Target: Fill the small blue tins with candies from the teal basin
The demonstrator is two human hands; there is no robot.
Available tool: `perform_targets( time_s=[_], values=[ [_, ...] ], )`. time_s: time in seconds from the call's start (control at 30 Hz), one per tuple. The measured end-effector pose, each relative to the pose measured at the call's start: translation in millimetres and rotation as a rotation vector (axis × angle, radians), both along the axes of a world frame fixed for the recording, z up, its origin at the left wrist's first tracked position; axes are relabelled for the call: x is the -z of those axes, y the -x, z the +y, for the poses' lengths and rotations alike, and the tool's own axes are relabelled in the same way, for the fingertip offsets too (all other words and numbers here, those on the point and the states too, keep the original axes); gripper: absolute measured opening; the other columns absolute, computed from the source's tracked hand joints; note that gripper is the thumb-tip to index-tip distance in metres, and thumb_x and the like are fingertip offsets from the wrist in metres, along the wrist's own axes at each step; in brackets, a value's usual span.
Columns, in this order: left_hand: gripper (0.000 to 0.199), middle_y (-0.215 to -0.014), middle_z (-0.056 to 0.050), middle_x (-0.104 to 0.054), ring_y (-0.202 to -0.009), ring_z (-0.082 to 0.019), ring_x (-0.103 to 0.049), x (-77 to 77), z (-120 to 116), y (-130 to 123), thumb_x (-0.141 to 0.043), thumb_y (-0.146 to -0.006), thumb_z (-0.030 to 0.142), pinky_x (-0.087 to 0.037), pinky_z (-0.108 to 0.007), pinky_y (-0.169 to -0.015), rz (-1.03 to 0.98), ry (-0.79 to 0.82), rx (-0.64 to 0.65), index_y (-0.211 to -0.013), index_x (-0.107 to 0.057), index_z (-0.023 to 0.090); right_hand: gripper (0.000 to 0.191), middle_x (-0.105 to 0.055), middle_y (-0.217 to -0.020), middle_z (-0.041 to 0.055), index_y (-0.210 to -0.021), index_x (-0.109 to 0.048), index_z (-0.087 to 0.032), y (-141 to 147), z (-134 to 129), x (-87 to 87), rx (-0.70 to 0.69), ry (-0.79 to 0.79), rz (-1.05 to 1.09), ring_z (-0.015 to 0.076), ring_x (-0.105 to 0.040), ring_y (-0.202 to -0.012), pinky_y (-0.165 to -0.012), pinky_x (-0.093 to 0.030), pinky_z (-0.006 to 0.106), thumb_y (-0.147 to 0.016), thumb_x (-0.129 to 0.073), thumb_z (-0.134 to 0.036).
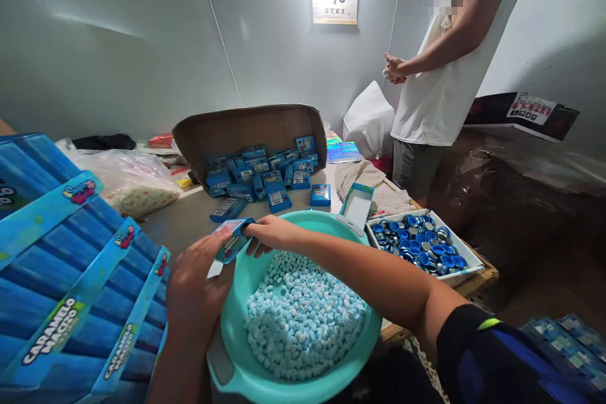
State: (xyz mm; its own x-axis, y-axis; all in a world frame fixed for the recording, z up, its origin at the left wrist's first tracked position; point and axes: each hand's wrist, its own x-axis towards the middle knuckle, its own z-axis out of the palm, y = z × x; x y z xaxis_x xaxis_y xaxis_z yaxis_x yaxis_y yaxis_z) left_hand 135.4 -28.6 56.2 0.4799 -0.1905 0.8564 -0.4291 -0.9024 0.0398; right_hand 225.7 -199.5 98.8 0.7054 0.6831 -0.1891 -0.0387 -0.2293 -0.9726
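My left hand (201,274) is closed around a small blue candy box (231,241), held tilted over the rim of a turquoise basin (303,391). A white flap hangs from the box's lower end. At the box's right end are the bent fingers of my right hand (272,233); their tips touch the box's end and are partly hidden, so what they pinch cannot be made out. Below them, many white and pale blue candy tablets (305,322) lie in the basin.
A tipped cardboard carton (250,123) spills several blue boxes across the table. Blue display cartons (85,278) stand close at left. Right of the basin are an opened blue box (357,205) and a white tray (454,274) of blue caps. Another person (442,85) stands behind.
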Motion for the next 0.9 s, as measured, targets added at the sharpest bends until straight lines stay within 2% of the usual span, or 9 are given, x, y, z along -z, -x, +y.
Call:
perform_targets(
  time_s=[0.17, 0.37, 0.47, 0.6, 0.8, 0.9],
  values=[
    [0.043, -0.126, -0.009, -0.073, -0.114, -0.033, -0.070, 0.1, 3.0, -0.9, -0.068, -0.088, 0.025, -0.054, -0.050, -0.101, -0.056, 0.019, -0.055, -0.131, -0.064, 0.025, 0.026, -0.064, -0.060, -0.0043, -0.077, -0.062, -0.018, -2.4, 0.9, 1.7, -0.023, -0.035, 0.020, 0.0084, -0.059, -0.052, -0.052, -0.044, 0.018, -0.101, -0.056, -0.024],
    [0.044, -0.123, -0.009, -0.074, -0.111, -0.029, -0.070, -2.1, 2.7, -0.3, -0.069, -0.087, 0.018, -0.055, -0.044, -0.097, -0.050, -0.088, 0.007, -0.130, -0.064, 0.024, 0.032, -0.067, -0.065, -0.0015, -0.071, -0.062, -0.016, -2.1, -1.8, 0.6, -0.001, 0.002, -0.010, 0.0091, -0.060, -0.054, -0.052, -0.044, 0.019, -0.097, -0.062, -0.034],
    [0.041, -0.118, -0.009, -0.076, -0.111, -0.028, -0.070, -3.0, 0.4, 1.4, -0.069, -0.085, 0.011, -0.055, -0.045, -0.097, -0.096, -0.091, 0.028, -0.123, -0.067, 0.024, 0.027, -0.067, -0.064, -0.0026, -0.076, -0.061, -0.017, -1.0, -3.6, -2.8, -0.025, -0.036, 0.032, 0.0090, -0.062, -0.054, -0.053, -0.045, 0.018, -0.099, -0.060, -0.031],
    [0.042, -0.118, -0.011, -0.075, -0.112, -0.029, -0.069, -3.9, -3.3, 3.2, -0.070, -0.085, 0.010, -0.055, -0.048, -0.099, -0.100, -0.032, 0.014, -0.124, -0.067, 0.023, 0.029, -0.068, -0.065, -0.0020, -0.075, -0.061, -0.016, -2.3, -2.6, -3.1, -0.047, -0.079, 0.040, 0.0087, -0.062, -0.053, -0.053, -0.045, 0.018, -0.101, -0.054, -0.027],
    [0.043, -0.117, -0.007, -0.076, -0.111, -0.026, -0.070, -5.1, -4.5, 3.5, -0.074, -0.082, 0.009, -0.056, -0.043, -0.099, -0.135, -0.088, 0.092, -0.122, -0.068, 0.025, 0.029, -0.070, -0.067, -0.0002, -0.074, -0.063, -0.015, -4.1, -1.2, 4.1, -0.017, -0.018, -0.059, 0.0087, -0.063, -0.054, -0.053, -0.047, 0.017, -0.098, -0.056, -0.028],
    [0.044, -0.118, -0.006, -0.077, -0.112, -0.026, -0.070, -7.5, -5.8, 6.1, -0.073, -0.083, 0.007, -0.055, -0.044, -0.099, -0.084, -0.128, 0.138, -0.122, -0.068, 0.026, 0.022, -0.068, -0.066, -0.0013, -0.074, -0.063, -0.016, -2.7, -3.5, 7.3, -0.015, 0.011, -0.131, 0.0086, -0.063, -0.054, -0.052, -0.046, 0.016, -0.094, -0.057, -0.022]
  ],
)
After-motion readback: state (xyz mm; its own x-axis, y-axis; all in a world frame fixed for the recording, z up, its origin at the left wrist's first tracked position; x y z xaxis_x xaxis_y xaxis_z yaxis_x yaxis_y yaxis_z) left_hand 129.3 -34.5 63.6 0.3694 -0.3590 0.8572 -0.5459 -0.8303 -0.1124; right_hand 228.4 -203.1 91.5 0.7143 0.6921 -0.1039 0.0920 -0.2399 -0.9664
